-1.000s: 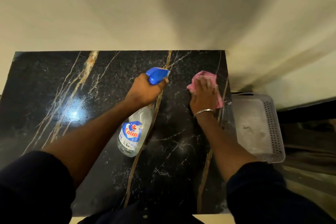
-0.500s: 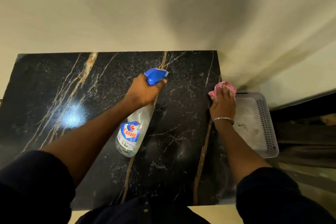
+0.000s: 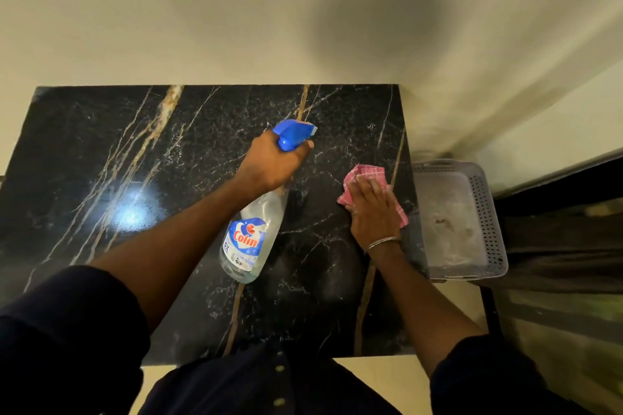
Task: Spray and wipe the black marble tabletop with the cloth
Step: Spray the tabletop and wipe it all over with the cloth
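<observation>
The table [image 3: 111,152] is a slab of black marble with gold and white veins, set against a pale wall [image 3: 202,10]. Taking the bottle [image 3: 253,239] as landmark: it hangs over the middle of the table, tilted, base toward the person, blue trigger head [image 3: 294,133] toward the wall. The left hand [image 3: 269,162] has its grip closed around the neck just under that head. Whether a finger sits on the trigger cannot be told.

Right of the bottle, near the table's right edge, the pink checked cloth [image 3: 365,175] lies on the marble. The right hand [image 3: 372,212] rests flat on it, palm down, fingers spread and not curled: an open grip that presses the cloth, not a pinch.

Handling, as a judgement: the bottle is clear plastic, looks mostly empty, so light and stiff; the neck is the right hold. The cloth is soft and limp and will bunch unless the palm spreads it. The marble is hard and glossy, likely slick when wet.

Further right of the bottle, just off the table's edge, stands 1 perforated grey basket [image 3: 485,212]; a wide stroke there could knock it. Left of the bottle the marble carries only a light glare [image 3: 131,212].
</observation>
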Tool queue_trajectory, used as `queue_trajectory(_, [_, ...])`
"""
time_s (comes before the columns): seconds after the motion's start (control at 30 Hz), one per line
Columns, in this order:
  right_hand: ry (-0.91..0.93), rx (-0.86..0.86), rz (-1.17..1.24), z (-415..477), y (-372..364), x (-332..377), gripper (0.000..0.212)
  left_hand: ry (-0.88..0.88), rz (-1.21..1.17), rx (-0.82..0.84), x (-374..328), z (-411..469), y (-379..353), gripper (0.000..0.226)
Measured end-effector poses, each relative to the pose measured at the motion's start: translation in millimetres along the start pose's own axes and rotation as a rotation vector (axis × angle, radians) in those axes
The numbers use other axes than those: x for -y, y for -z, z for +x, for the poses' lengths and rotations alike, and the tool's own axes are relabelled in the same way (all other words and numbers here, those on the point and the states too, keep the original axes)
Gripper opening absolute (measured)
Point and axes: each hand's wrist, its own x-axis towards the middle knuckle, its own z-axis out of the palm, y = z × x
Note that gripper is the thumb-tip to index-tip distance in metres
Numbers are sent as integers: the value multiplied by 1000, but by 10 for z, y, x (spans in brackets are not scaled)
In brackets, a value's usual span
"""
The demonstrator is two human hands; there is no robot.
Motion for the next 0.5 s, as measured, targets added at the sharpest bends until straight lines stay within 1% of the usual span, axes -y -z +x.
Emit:
queue_trajectory(0.1, [-199,-35,12,-44,80,-447,60,-5,-9,1,-1,-38,11,22])
queue_trajectory(0.2, [-312,-51,36,-129,115,-702,61,-3,0,13,5,-95,4,20])
queue_trajectory(0.37, [-349,-90,28,-430,103,-346,58,-17,9,7,-1,-215,-31,12])
queue_trajectory(0.43, [-331,-86,48,-567,59,-175,57,-13,-5,10,-15,-243,-54,13])
queue_trajectory(0.5, [-269,-58,56,-665,-9,19,59,-13,9,17,-26,-258,-80,17])
